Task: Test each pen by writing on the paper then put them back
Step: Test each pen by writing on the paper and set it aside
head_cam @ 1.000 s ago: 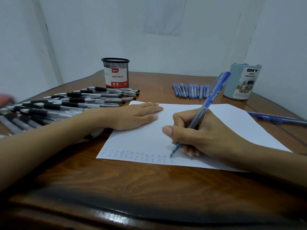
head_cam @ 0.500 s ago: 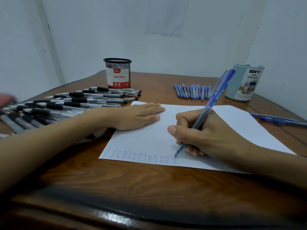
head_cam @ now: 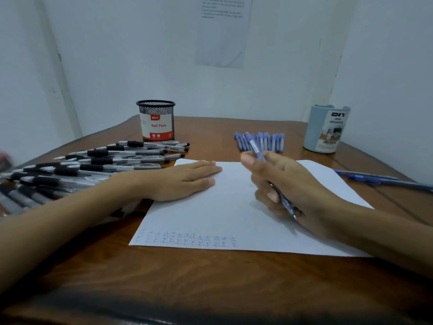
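While the left hand [head_cam: 182, 181] lies flat on the paper [head_cam: 210, 219] near its edge, the right hand [head_cam: 293, 188] grips a blue pen [head_cam: 256, 148].

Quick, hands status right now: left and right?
Left hand: open, fingers flat on the paper.
Right hand: fingers curled round a blue pen.

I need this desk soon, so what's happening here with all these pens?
A person is testing pens. The right hand holds a blue pen, tip off the paper; the left hand rests flat on the sheet's far left corner. Blue marks run along its near edge. Black pens lie at left by the mesh cup; a row of blue pens lies near the light-blue organizer.
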A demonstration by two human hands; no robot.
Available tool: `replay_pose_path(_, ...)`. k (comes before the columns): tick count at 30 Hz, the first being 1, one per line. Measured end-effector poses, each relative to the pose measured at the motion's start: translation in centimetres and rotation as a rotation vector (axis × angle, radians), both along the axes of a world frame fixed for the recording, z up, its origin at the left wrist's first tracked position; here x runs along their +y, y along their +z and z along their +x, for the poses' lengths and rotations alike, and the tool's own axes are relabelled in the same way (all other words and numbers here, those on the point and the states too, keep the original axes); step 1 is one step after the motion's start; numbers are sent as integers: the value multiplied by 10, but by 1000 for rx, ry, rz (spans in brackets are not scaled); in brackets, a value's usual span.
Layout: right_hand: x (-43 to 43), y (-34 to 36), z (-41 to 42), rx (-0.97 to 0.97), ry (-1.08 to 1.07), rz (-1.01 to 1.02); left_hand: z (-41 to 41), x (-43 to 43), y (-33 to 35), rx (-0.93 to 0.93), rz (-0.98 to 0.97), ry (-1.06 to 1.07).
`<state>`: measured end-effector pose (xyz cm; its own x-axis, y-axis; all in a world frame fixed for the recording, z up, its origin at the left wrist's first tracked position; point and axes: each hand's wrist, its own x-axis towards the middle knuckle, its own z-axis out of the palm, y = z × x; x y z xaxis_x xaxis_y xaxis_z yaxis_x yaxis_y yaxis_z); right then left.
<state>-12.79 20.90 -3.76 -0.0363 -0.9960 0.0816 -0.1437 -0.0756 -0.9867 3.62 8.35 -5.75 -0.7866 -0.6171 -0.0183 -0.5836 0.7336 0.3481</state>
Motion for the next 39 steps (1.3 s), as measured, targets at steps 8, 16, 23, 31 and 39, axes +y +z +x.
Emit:
replay_pose_path(8, -2, 0, -2, -53, 22, -27, 1, 4, 5, -12, 0, 1)
replay_pose_path(16, -3, 0, -4, 47, -20, -28, -2, 3, 6, -45, -34, -4)
replay_pose_path(23, -7, 5, -11, 23, -70, 57, 5, -6, 6, -131, -16, -28)
replay_pose_path(31, -4, 10, -14, -173, 11, 131, 4, -7, 6, -132, -2, -26)
replay_pose_path(39, 0, 10, -8, -134, 2, 176, 4, -10, 5, -130, -4, -33)
